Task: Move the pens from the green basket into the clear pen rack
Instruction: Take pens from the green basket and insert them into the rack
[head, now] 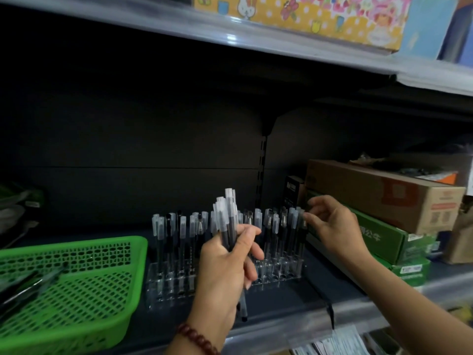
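Green basket sits lower left of frame, cut off by the edge, w/ a few dark pens lying in it. They're blurred, so I can't count them. The clear pen rack is centre frame on the shelf, mostly filled w/ capped pens.

Left hand: grip closed round a bundle of pens, caps up, in front of the rack. Right hand: grip pinches the cap of the end pen at the rack's right end, just beside the green boxes.

Risks, as I judge:
- The bundle's lower ends poke out under the palm, so one could slide out.
- A sideways nudge from the right hand could tip neighbouring pens.

Hidden:
- The slots behind the left hand.
- Whether the end pen's tip is seated; can't tell.
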